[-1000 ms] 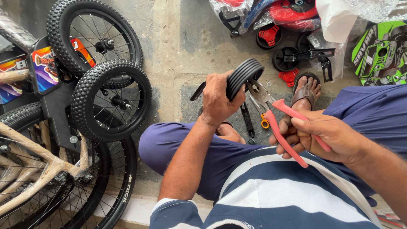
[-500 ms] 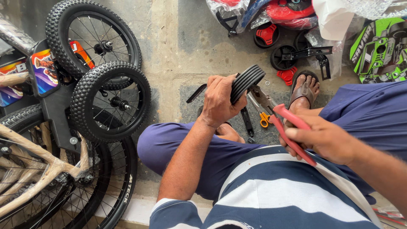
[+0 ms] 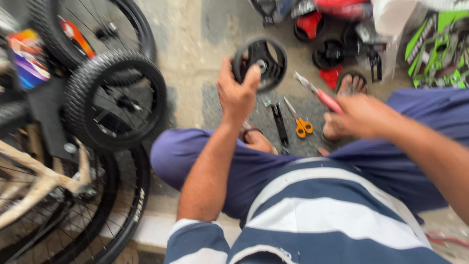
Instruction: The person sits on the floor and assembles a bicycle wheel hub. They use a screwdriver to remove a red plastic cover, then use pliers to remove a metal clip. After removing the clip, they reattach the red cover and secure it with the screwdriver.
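Observation:
My left hand [image 3: 238, 90] grips a small black plastic wheel [image 3: 260, 62] by its rim, with the spoked face turned toward me. My right hand [image 3: 360, 115] is closed on red-handled pliers [image 3: 317, 93], whose metal jaws point up and left toward the wheel without touching it. On the grey mat between my knees lie orange-handled scissors [image 3: 298, 120] and a black wrench [image 3: 280, 123]. The frame is blurred by motion.
Bicycle wheels [image 3: 115, 100] with knobby tyres and a pale frame [image 3: 39, 181] crowd the left. More small black wheels [image 3: 328, 53], red parts [image 3: 311, 23] and a green box [image 3: 437, 49] lie at the top right. My sandalled foot [image 3: 351, 85] rests by the mat.
My left hand has turned the small wheel from edge-on to face-on and lifted it. The right hand has moved the pliers away to the right. The view has come closer.

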